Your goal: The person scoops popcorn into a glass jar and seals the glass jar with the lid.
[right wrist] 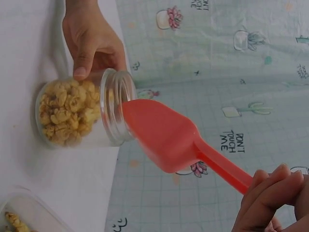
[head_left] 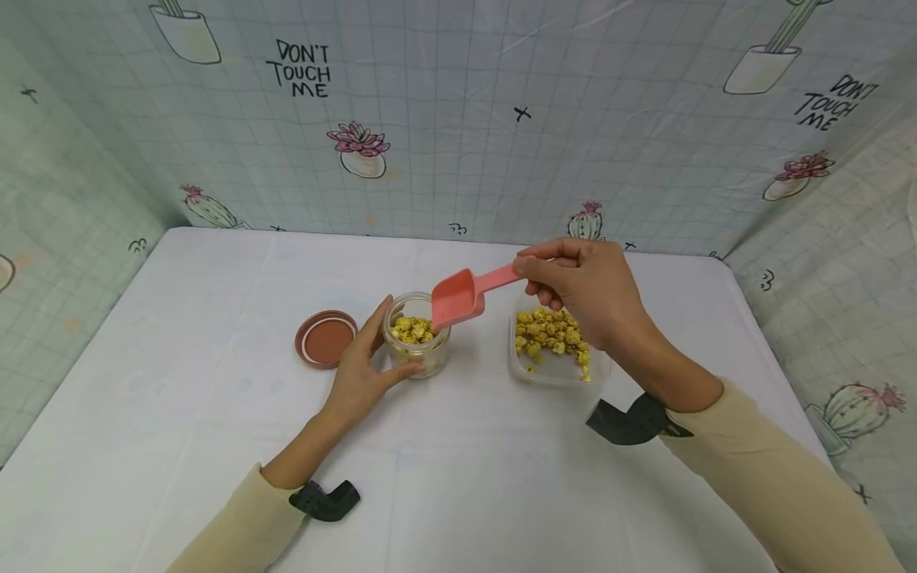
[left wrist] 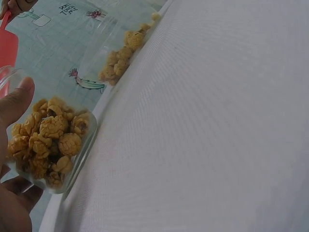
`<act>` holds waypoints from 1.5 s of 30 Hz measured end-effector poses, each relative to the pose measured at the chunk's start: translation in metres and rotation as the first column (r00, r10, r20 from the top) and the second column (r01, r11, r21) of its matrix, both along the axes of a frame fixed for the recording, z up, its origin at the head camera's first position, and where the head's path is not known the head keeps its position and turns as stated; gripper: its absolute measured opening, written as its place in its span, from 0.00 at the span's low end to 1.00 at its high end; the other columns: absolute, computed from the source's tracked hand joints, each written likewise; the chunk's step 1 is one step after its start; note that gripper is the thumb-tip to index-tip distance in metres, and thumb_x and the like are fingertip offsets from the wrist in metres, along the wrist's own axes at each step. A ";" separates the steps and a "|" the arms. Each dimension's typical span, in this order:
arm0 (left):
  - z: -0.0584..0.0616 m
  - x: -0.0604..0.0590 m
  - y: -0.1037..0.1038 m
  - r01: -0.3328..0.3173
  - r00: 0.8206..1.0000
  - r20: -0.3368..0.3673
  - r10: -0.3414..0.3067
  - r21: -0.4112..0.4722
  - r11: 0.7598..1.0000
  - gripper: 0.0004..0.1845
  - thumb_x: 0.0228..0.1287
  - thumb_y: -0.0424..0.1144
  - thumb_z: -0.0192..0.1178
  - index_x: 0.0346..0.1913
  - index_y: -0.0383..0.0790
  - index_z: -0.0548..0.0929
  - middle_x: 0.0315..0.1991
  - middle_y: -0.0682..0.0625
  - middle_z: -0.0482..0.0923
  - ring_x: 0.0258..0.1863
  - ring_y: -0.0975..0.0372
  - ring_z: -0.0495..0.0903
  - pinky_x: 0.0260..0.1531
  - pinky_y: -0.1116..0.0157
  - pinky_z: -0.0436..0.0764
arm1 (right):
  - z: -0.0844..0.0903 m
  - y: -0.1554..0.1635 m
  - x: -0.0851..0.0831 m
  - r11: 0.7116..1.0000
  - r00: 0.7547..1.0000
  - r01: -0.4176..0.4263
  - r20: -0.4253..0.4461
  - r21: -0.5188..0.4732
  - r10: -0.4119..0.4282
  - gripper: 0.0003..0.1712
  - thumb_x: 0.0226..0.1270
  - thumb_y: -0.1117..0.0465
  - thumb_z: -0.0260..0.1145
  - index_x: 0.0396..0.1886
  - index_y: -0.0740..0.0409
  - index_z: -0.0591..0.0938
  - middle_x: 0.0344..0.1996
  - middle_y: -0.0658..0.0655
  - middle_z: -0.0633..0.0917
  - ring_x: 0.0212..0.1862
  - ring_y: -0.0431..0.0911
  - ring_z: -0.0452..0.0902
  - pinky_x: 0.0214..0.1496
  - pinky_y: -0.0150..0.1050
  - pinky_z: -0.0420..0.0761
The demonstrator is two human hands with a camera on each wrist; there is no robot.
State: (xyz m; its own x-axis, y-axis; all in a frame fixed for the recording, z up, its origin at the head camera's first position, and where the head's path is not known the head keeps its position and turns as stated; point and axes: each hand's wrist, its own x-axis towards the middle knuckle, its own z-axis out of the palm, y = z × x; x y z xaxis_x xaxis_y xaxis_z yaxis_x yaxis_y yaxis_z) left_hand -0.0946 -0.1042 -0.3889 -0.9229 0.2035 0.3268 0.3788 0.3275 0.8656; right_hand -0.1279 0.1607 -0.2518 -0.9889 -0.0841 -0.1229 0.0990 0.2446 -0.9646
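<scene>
My right hand (head_left: 583, 290) pinches the handle of a pink scoop (head_left: 456, 298), whose tilted blade has its tip at the mouth of a clear jar (head_left: 423, 360). No popcorn shows on the blade. Yellow popcorn (right wrist: 70, 108) fills much of the jar, which stands upright on the table. My left hand (head_left: 365, 366) grips the jar from its left side, thumb at the front and fingers behind. To the right, below my right hand, sits a clear plastic container (head_left: 548, 382) with more popcorn (head_left: 548, 330) in it, mostly towards its back.
A reddish-brown round lid (head_left: 327, 341) lies on the white table (head_left: 458, 461) just left of my left hand. Behind the table hangs a patterned cloth (head_left: 444, 119) with cactus drawings, and the same cloth closes off both sides.
</scene>
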 end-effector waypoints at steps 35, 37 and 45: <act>0.014 0.029 0.019 -0.039 0.868 -0.469 0.161 0.260 0.965 0.36 0.60 0.43 0.67 0.58 0.15 0.66 0.52 0.25 0.70 0.58 0.48 0.70 0.56 0.56 0.74 | -0.049 0.106 0.024 0.959 0.983 0.184 0.041 -0.216 -0.179 0.17 0.58 0.58 0.72 0.41 0.67 0.83 0.25 0.56 0.83 0.24 0.41 0.74 0.24 0.26 0.78; 0.015 0.030 0.024 -0.042 0.839 -0.511 0.186 0.280 0.959 0.36 0.61 0.46 0.66 0.55 0.14 0.68 0.51 0.26 0.72 0.56 0.50 0.71 0.55 0.58 0.74 | -0.052 0.114 0.026 0.955 0.978 0.208 0.043 -0.211 -0.203 0.15 0.58 0.58 0.73 0.40 0.65 0.84 0.24 0.55 0.83 0.24 0.41 0.74 0.24 0.26 0.78; 0.017 0.037 0.043 0.054 0.842 -0.526 0.120 0.303 0.952 0.32 0.62 0.42 0.66 0.53 0.13 0.69 0.51 0.29 0.74 0.56 0.52 0.73 0.56 0.59 0.74 | -0.059 0.139 0.030 0.939 0.967 0.250 0.022 -0.237 -0.252 0.08 0.58 0.62 0.73 0.35 0.62 0.87 0.22 0.54 0.83 0.21 0.40 0.74 0.22 0.24 0.77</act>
